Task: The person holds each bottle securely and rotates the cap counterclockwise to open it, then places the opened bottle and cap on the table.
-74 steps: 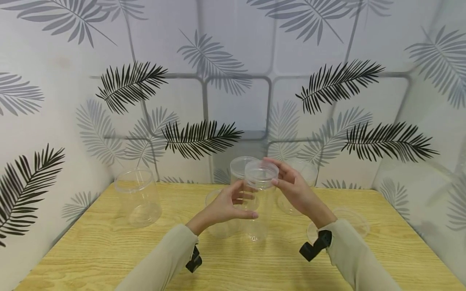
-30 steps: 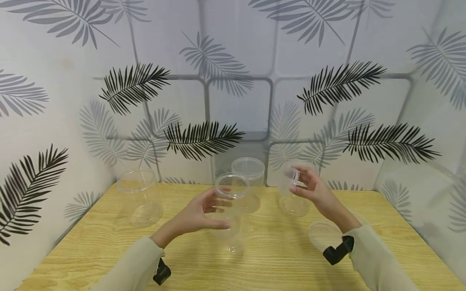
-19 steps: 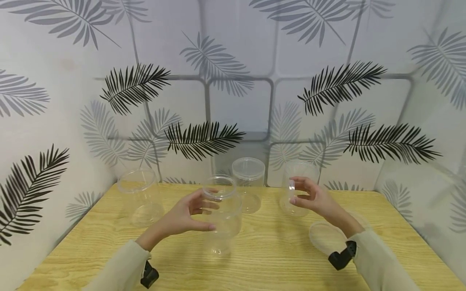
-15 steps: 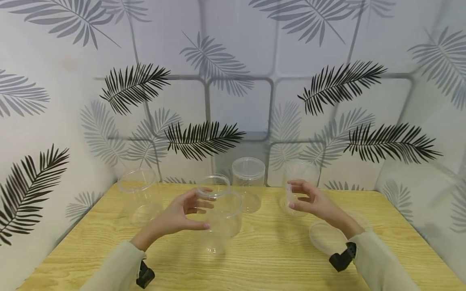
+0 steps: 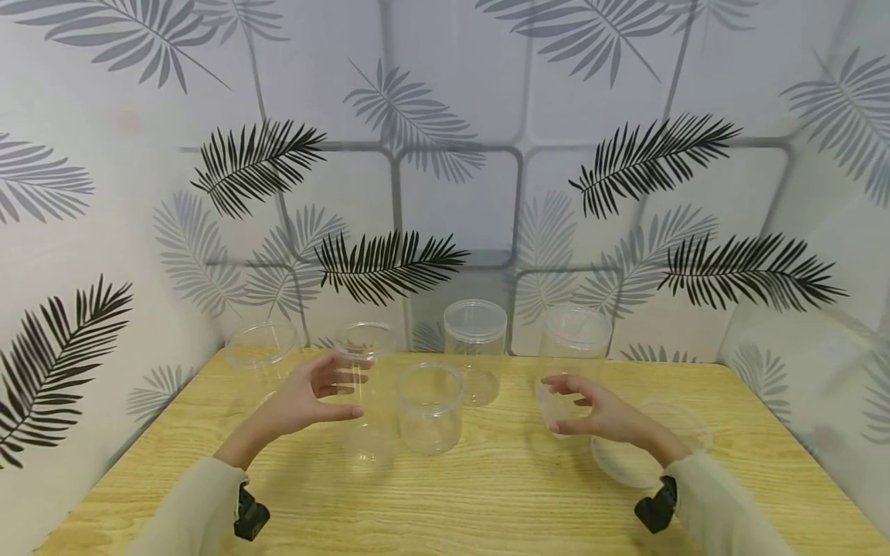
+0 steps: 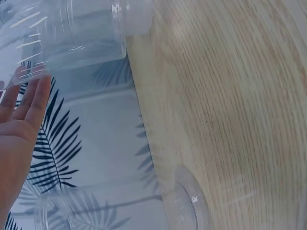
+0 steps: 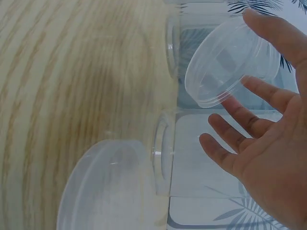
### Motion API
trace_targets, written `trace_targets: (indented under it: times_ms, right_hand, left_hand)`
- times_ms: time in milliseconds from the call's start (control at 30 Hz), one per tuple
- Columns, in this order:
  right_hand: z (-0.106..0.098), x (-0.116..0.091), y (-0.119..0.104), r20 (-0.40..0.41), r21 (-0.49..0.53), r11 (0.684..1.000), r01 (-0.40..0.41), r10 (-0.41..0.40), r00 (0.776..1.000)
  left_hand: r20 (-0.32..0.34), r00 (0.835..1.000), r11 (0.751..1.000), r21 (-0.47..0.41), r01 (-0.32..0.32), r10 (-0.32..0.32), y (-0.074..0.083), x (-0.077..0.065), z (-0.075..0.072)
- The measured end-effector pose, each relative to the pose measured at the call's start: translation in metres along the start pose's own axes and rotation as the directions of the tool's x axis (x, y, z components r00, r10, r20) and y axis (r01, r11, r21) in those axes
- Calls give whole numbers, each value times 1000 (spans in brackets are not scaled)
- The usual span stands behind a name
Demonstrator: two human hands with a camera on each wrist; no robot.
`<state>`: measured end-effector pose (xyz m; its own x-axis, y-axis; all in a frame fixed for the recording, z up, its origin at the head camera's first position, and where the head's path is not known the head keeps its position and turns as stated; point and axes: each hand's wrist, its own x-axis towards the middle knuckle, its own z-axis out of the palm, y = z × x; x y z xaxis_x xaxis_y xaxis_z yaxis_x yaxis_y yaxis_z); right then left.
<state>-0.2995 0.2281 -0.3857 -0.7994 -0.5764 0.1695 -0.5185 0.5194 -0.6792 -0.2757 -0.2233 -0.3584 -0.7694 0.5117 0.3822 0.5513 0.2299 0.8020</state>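
My left hand (image 5: pixel 306 398) holds a tall clear plastic jar (image 5: pixel 375 386), upright and without a lid, thumb at its near side and fingers behind it. In the left wrist view the fingers touch the clear jar wall (image 6: pixel 81 38). To the right, my right hand (image 5: pixel 601 413) pinches a small clear lid (image 7: pixel 220 64) between thumb and fingers, tipped on edge. The other fingers of that hand are spread below it in the right wrist view. Just right of the held jar stands a short open clear jar (image 5: pixel 429 428).
A wide open jar (image 5: pixel 260 355) stands at the left, partly behind my left hand. Two jars with lids on, one mid-back (image 5: pixel 475 344) and one right (image 5: pixel 575 336), stand near the wall. Large clear lids (image 5: pixel 619 467) lie overlapping beside my right wrist on the wooden table (image 5: pixel 473 510).
The lid has come off the tall jar in my right hand. The left hand has carried the jar leftward past the short jar; the right hand has moved right and then down with the lid.
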Motion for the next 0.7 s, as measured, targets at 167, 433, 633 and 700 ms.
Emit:
trace_targets:
  times_ms: [167,433,633,700]
  right_hand:
    - [5,-2,3,30,-66,998,4,-2,1000]
    - [14,-6,8,79,-122,992,-21,31,996]
    - [18,-5,11,85,-167,986,-20,35,996]
    - [19,-5,11,82,-190,982,-17,33,996]
  left_hand:
    - [-42,998,999,32,42,-40,-4,-2,-7]
    - [-118,991,994,74,77,-68,-12,-1,-11]
    - [-196,975,988,93,123,-103,-24,5,-10]
    - [-221,968,985,93,142,-119,-27,8,-9]
